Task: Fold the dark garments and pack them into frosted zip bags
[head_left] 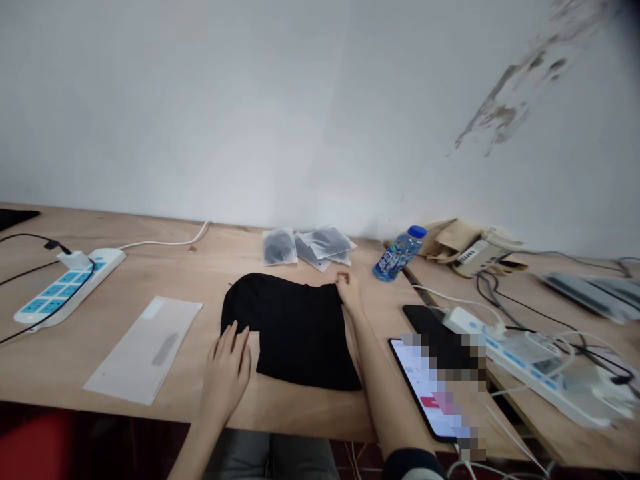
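Observation:
A black cloth piece lies flat on the wooden table, its rounded part at the upper left. My left hand rests with fingers spread, fingertips at the cloth's lower left edge. At the cloth's upper right corner, my right hand has its fingers curled in a pinch on the fabric. Left of my left hand lies a flat, frosted plastic bag. Behind the cloth are several clear packets with dark contents, one of them a square packet.
A blue-capped bottle stands behind my right hand. A lit phone lies right of my forearm, near a power strip and cables. Another power strip is at left. Brown paper bags sit by the wall.

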Demonstrator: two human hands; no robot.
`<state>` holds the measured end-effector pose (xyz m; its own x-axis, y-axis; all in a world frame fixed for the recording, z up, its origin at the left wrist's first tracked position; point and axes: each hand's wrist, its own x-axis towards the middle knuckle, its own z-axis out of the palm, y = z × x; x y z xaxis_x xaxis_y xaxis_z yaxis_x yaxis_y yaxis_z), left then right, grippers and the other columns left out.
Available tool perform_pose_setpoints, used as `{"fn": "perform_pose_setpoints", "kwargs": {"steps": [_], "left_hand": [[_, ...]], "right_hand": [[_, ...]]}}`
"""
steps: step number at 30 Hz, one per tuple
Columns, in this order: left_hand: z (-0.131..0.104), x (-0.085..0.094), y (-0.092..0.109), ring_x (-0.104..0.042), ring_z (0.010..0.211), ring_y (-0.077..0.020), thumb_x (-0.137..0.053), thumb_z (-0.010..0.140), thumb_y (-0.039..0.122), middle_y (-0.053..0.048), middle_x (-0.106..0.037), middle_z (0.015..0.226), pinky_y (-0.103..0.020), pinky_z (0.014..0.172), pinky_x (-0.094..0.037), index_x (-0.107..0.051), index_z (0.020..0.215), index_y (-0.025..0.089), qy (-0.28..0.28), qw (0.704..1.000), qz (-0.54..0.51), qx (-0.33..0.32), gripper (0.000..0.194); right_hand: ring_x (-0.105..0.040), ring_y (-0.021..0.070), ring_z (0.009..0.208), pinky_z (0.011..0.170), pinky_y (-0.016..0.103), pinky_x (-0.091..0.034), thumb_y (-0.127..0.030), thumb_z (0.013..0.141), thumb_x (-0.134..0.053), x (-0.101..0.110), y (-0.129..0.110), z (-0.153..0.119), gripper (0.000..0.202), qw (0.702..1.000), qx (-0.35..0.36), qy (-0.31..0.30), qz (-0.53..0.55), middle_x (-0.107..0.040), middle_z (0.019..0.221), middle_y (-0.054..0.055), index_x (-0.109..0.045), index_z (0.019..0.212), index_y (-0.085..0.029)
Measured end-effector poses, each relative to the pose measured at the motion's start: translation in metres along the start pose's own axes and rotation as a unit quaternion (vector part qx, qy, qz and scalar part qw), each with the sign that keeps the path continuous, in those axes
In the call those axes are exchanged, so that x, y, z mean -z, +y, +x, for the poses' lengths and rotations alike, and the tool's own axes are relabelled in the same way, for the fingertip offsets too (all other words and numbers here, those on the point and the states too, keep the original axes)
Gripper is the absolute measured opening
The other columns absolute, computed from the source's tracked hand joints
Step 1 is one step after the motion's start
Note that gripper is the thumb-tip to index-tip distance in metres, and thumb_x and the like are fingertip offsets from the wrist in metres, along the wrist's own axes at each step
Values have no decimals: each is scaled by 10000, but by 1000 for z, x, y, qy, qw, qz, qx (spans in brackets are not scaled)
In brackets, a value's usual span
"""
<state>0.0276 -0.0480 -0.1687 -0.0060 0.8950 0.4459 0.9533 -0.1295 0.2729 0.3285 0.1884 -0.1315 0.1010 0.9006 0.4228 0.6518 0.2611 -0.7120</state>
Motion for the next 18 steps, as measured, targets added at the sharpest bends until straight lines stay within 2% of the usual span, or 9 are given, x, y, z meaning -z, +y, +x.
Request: {"fn": "perform_pose_setpoints", "kwargs": {"steps": [3, 7, 10, 13, 15, 18], "left_hand": [[-11, 7, 2, -498, 1285, -293, -398, 930, 265, -140, -522, 1405, -471, 999, -442, -544, 1337, 213, 19, 1000, 5, 18, 436], [-30, 29, 4, -596, 1151, -278, -418, 928, 287, -115, -640, 1251, -463, 965, -457, -637, 1192, 231, 14, 999, -2, 39, 348], [-25, 47, 0, -656, 999, -259, -429, 934, 304, -75, -714, 1063, -458, 930, -469, -677, 1051, 245, 6, 998, -14, 54, 280], [11, 51, -15, -647, 1021, -249, -414, 943, 292, -74, -706, 1084, -431, 939, -475, -664, 1069, 229, 26, 998, -33, 50, 287], [47, 43, -30, -618, 1096, -249, -394, 947, 276, -81, -671, 1187, -429, 980, -461, -649, 1111, 218, 28, 998, -52, 39, 309], [99, 25, -51, -592, 1150, -246, -381, 935, 218, -95, -642, 1250, -427, 1006, -449, -616, 1187, 192, -19, 996, -86, 21, 345]], "right_hand": [[-669, 243, 870, 804, 393, -527, -240, 852, -433, 1, 2, -18, 310, 997, 15, -55, -45, -721, 936, 124, -664, 1036, -142], [-655, 238, 982, 896, 358, -480, -255, 885, -486, 5, -10, -28, 250, 986, 54, -124, -97, -722, 1028, 108, -690, 1009, -182], [-655, 240, 987, 891, 341, -463, -288, 935, -455, 2, -26, -25, 279, 977, 72, -152, -128, -716, 1044, 117, -676, 1066, -177], [-635, 217, 1034, 897, 306, -446, -269, 953, -448, -7, -40, -20, 278, 969, 99, -178, -142, -695, 1125, 100, -647, 1129, -188], [-619, 212, 1050, 902, 302, -435, -251, 948, -464, -14, -47, -19, 246, 964, 110, -187, -155, -686, 1140, 84, -651, 1102, -204], [-605, 227, 1039, 905, 330, -418, -231, 941, -477, -20, -49, -22, 201, 961, 105, -180, -184, -681, 1097, 89, -661, 1020, -207]]}}
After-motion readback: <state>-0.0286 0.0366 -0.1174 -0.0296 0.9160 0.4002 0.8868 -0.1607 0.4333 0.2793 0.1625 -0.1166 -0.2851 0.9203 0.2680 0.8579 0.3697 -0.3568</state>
